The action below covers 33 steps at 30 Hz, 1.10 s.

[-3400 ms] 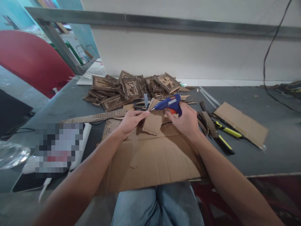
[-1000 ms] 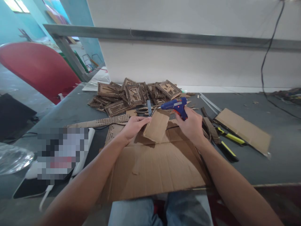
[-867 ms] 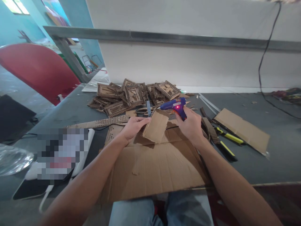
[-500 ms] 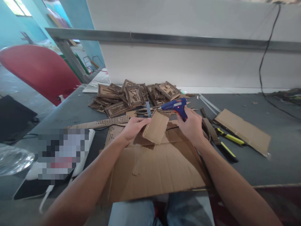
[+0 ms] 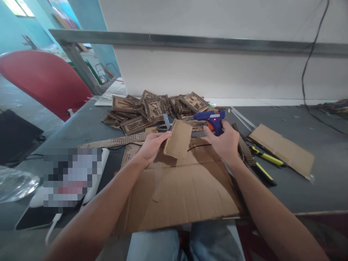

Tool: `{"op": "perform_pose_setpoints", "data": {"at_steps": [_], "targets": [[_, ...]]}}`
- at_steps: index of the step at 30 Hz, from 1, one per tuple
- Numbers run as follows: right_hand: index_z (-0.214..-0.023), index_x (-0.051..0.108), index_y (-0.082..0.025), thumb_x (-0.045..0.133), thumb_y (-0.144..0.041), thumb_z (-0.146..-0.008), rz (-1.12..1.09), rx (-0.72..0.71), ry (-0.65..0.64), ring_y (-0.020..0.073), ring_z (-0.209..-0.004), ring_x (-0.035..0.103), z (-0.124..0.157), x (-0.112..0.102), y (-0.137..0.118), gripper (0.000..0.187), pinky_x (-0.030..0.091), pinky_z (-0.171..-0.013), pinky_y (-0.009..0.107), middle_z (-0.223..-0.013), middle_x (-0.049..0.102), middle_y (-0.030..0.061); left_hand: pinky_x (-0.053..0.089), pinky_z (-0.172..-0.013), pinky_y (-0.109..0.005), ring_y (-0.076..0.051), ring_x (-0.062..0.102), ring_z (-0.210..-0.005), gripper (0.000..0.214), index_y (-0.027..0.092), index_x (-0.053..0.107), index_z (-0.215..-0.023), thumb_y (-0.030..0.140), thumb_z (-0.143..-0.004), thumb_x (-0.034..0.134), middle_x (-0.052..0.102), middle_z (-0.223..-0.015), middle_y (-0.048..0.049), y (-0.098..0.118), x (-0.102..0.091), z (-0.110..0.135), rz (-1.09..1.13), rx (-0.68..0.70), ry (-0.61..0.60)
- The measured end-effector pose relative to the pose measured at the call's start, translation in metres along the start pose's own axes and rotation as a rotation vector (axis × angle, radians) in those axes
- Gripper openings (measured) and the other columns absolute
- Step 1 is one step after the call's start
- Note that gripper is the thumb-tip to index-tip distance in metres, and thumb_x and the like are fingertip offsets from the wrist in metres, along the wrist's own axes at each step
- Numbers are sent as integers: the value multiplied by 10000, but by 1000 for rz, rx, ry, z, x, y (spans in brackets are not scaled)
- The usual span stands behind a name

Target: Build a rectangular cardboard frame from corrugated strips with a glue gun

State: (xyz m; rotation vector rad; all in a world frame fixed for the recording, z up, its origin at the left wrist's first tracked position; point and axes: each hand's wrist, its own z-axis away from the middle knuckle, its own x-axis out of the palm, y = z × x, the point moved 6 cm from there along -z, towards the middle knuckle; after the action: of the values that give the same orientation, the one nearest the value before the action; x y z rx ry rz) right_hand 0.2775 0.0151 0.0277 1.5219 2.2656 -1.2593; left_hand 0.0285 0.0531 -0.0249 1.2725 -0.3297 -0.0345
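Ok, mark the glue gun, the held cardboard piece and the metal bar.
Glue gun (image 5: 210, 116): head view, on its blue body.
Held cardboard piece (image 5: 178, 139): head view, middle of its flat face.
Metal bar (image 5: 190, 42): head view, along its horizontal length.

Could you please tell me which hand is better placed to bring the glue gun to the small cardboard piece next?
Probably the right hand: it grips the glue gun, while the left hand is occupied holding the small cardboard piece.

1. Centre: cardboard piece (image 5: 178, 139), glue gun (image 5: 209, 116) to its right, tray pile (image 5: 154, 108) behind
2. Lower centre: cardboard sheet (image 5: 182, 197) on table (image 5: 301, 190)
3. Right: hand tools (image 5: 268, 157) beside cardboard panel (image 5: 288, 148)
4. Upper left: chair (image 5: 40, 79)
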Motion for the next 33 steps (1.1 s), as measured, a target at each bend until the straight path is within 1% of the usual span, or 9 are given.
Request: {"op": "perform_pose_setpoints", "data": {"at_steps": [2,7,10,13,15,18,23,28,33], "targets": [[-714,522,-238,713,-473,-787,-29,-24,-22,135,-471,430,1,1,-4,312,389,-512,288,-531,488,-58,524,-679,-313,-221,710,-721,400,98,806,-818,464,-670,865,792,-823,-131,1,1,-1,31,1,-4],[-771,550,-230,688,-442,-801,-45,-124,-130,160,-531,502,7,10,-15,255,412,-550,294,-586,546,-34,544,-740,-322,-226,723,-766,394,99,800,-808,467,-684,861,795,-840,-132,2,1,-2,39,22,-12],[-765,532,-230,679,-412,-808,-56,-185,-155,162,-539,527,10,12,-21,238,420,-565,298,-606,576,-24,544,-758,-320,-224,721,-797,387,99,797,-814,467,-708,848,798,-870,-136,1,0,-2,14,25,1],[-807,558,-220,672,-368,-814,-76,-289,-172,157,-557,544,13,11,-29,187,429,-573,292,-650,611,-10,553,-796,-318,-217,724,-825,383,101,803,-844,458,-714,850,802,-906,-131,1,0,-2,33,30,-1],[-834,576,-216,675,-351,-812,-83,-363,-195,153,-571,549,16,12,-35,169,435,-576,288,-688,629,0,559,-816,-326,-218,727,-821,387,102,802,-841,461,-706,855,800,-881,-125,2,1,-2,52,27,-13],[-791,559,-222,684,-340,-810,-106,-434,-224,136,-556,521,20,13,-40,173,428,-563,277,-680,608,-8,557,-827,-327,-220,723,-819,392,103,796,-805,464,-675,877,790,-824,-117,4,2,-2,55,31,-20],[-769,541,-225,664,-316,-818,-133,-454,-248,124,-556,509,23,15,-41,160,430,-550,263,-691,603,-13,545,-836,-340,-229,709,-833,411,121,793,-793,499,-661,881,781,-808,-112,5,3,-1,22,33,-37],[-836,588,-216,641,-279,-825,-161,-466,-299,130,-578,546,24,19,-41,83,445,-560,261,-724,645,-2,543,-815,-341,-224,699,-810,402,124,790,-777,503,-670,875,776,-780,-104,6,4,-1,13,43,-42],[-904,609,-207,639,-278,-850,-196,-498,-354,153,-652,608,27,22,-40,93,474,-605,269,-792,687,22,538,-823,-333,-213,697,-797,425,119,792,-778,508,-639,893,777,-780,-101,6,4,0,31,46,-45]]}}
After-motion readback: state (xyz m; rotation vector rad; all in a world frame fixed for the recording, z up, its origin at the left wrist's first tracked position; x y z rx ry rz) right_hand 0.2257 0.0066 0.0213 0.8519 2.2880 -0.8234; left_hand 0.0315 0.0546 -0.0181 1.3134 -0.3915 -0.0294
